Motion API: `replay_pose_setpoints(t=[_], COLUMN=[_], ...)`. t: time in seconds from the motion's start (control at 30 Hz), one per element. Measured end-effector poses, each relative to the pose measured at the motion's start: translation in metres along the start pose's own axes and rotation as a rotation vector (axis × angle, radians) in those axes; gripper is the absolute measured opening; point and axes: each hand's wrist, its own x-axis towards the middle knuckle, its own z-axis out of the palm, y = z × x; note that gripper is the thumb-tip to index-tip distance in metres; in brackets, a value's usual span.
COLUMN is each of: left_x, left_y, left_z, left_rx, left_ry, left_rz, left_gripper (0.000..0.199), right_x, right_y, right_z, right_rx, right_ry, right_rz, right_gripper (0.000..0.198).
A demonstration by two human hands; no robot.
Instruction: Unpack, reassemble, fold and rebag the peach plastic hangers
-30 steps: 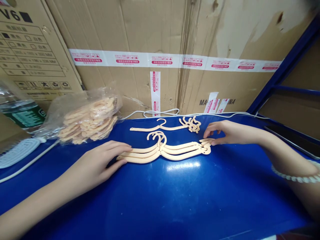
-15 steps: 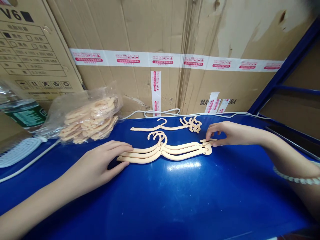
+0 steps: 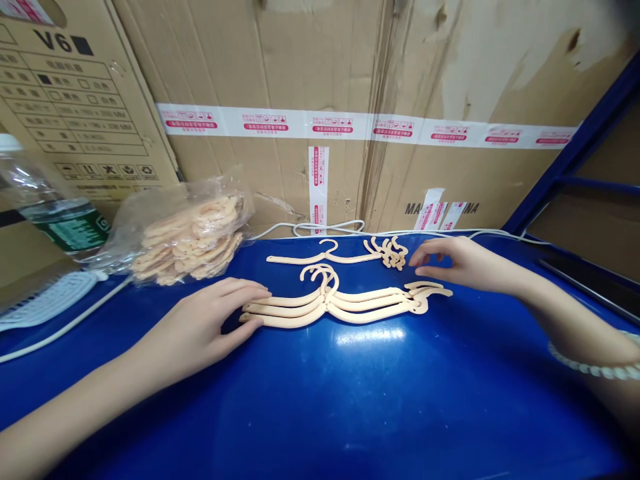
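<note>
Three cream plastic clothes hangers lie side by side on the blue table, their hooks overlapping in the middle. My left hand steadies their left ends, with fingertips on the far side and thumb on the near side. At their right ends lie loose hook-shaped pieces, whose join to the hangers I cannot make out. My right hand hovers just right of these, holding nothing, thumb and fingers apart. Behind lies another hanger, with a cluster of small hook pieces at its right end.
A clear bag of cream plastic parts sits at the back left, near a water bottle and a white hairbrush. A white cable runs along the cardboard. A dark flat device lies far right.
My right hand has let go of the hook-shaped pieces at the hangers' right ends and moved slightly away. My left hand stays on the left ends. The view has shifted slightly.
</note>
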Motion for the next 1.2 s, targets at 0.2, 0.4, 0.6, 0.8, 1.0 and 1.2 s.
replay_pose_setpoints(t=[0.2, 0.4, 0.6, 0.8, 1.0, 1.2], left_x=[0.001, 0.008, 0.028, 0.059, 0.082, 0.091], left_y=[0.001, 0.001, 0.006, 0.0, -0.016, -0.023], left_z=[-0.002, -0.006, -0.014, -0.001, 0.028, 0.041], left_rx=[-0.034, -0.107, -0.113, -0.055, 0.021, 0.072], left_ry=[0.014, 0.065, 0.103, 0.052, 0.001, -0.016], left_rz=[-0.036, -0.029, -0.053, -0.052, -0.049, -0.054], left_gripper=[0.031, 0.019, 0.036, 0.009, 0.029, 0.033], right_x=[0.004, 0.011, 0.017, 0.02, 0.02, 0.021], right_y=[0.003, 0.016, 0.037, 0.042, 0.043, 0.05], right_z=[0.007, 0.012, 0.023, 0.036, 0.039, 0.042], right_rx=[-0.052, -0.12, -0.203, -0.202, -0.192, -0.168], right_ry=[0.132, 0.119, 0.143, 0.137, 0.141, 0.169], right_rz=[0.012, 0.017, -0.011, -0.042, -0.073, -0.096], right_gripper=[0.021, 0.022, 0.029, 0.04, 0.039, 0.033])
